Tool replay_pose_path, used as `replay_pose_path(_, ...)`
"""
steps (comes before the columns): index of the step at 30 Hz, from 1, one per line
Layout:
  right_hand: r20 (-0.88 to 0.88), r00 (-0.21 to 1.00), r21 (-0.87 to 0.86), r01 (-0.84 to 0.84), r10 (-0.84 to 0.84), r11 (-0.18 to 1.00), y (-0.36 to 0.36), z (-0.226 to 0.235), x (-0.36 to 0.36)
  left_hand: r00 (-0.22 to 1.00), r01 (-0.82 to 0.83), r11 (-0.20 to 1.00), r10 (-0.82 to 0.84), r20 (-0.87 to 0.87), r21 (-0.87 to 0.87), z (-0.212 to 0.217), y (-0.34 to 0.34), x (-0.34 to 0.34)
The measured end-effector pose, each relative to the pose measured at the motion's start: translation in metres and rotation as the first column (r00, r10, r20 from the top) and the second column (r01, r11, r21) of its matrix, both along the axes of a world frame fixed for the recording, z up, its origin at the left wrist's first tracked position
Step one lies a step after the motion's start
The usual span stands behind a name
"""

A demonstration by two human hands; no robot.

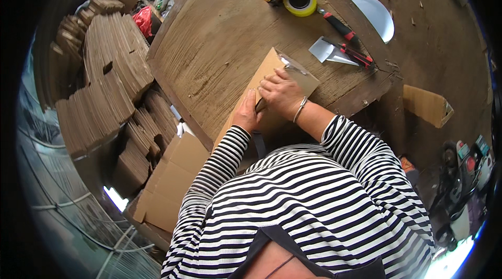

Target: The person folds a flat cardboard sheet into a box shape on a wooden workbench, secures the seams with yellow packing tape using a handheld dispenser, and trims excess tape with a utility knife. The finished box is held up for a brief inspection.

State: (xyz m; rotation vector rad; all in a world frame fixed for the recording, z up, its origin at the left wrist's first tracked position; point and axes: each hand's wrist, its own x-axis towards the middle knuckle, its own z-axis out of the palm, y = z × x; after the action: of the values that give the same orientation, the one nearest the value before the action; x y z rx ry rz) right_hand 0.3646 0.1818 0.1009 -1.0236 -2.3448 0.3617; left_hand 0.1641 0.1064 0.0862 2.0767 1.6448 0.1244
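Note:
A brown cardboard box [265, 70] lies slantwise on the wooden table, close to my body. Clear tape shines at its far end. My left hand [248, 112] grips the box's near left part, thumb pointing away from me along the cardboard. Beside it, my right hand [282, 93] bends its fingers over the top of the box, closed against the cardboard. A dark gap shows between the two hands, and what lies under the fingers is hidden. A metal bangle circles my right wrist.
Beyond the box on the wooden table [209, 33] lie a yellow tape roll in a dispenser [300, 1], a red-and-black handle [340, 25], a red-and-black cutter [356, 55] and a white folded piece [329, 51]. Flattened cardboard stacks [104, 80] stand left; a white disc [374, 15] lies beyond the table's right edge.

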Motion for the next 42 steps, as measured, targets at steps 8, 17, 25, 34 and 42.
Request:
replay_pose_path(8,-0.163,0.987,-0.124,-0.011,-0.009,0.992,0.020,0.009,0.045,0.998,0.065,0.998,-0.065,0.027,0.023,0.002,0.017,0.007)
replay_pose_path(17,0.151,0.947,-0.179,-0.255,0.283,0.950,0.068,0.015,0.046,0.999,-0.015,1.000,0.014,0.051,0.019,0.016,0.019,0.017)
replay_pose_path(25,0.476,0.720,-0.407,-0.329,0.505,0.852,0.075,0.042,0.005,0.982,-0.189,0.980,0.189,-0.001,0.060,0.024,0.013,0.026)
replay_pose_path(34,0.662,0.520,-0.414,-0.346,0.539,0.842,0.073,0.035,0.001,0.911,-0.398,0.915,0.387,0.142,0.064,0.015,-0.028,0.025)
replay_pose_path(42,0.751,0.415,-0.431,-0.282,0.514,0.857,0.072,0.040,-0.004,0.794,-0.607,0.790,0.606,-0.039,-0.080,0.039,-0.157,-0.079)
